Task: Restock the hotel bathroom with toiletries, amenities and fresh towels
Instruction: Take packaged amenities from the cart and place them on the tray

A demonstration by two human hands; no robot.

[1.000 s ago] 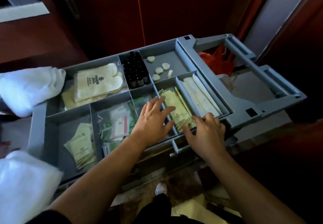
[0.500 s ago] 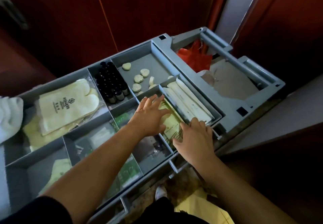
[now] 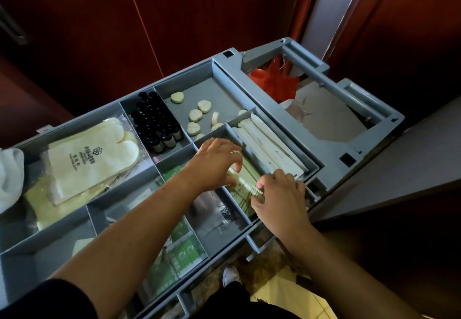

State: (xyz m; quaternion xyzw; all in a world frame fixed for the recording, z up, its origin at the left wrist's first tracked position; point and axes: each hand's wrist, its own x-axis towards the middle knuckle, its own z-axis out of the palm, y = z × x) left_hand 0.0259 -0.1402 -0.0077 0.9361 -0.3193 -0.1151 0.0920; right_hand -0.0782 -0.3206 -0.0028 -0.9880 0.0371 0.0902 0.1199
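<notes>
Restocking seems only begun: the left hand (image 3: 214, 161) pinches packets (image 3: 245, 181) under it, the right hand (image 3: 279, 199) curls fingers on their edge, nothing taken out yet.

Grey cart tray (image 3: 224, 87); cream slippers (image 3: 92, 161) printed with a dark logo; black mini bottles (image 3: 156, 124); cream heart soaps (image 3: 195, 115); pale green packets (image 3: 245, 181) with fine stripes; green-and-white sachets (image 3: 185, 251); white long wrappers (image 3: 269, 149); red bag (image 3: 272, 79); white towel (image 3: 10, 176).

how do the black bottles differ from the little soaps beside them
The black bottles are dark, the soaps pale cream. The bottles stand upright, packed tight; the soaps lie scattered, mostly flat, a few on edge. Both sit in neighbouring far compartments of the grey tray.
</notes>
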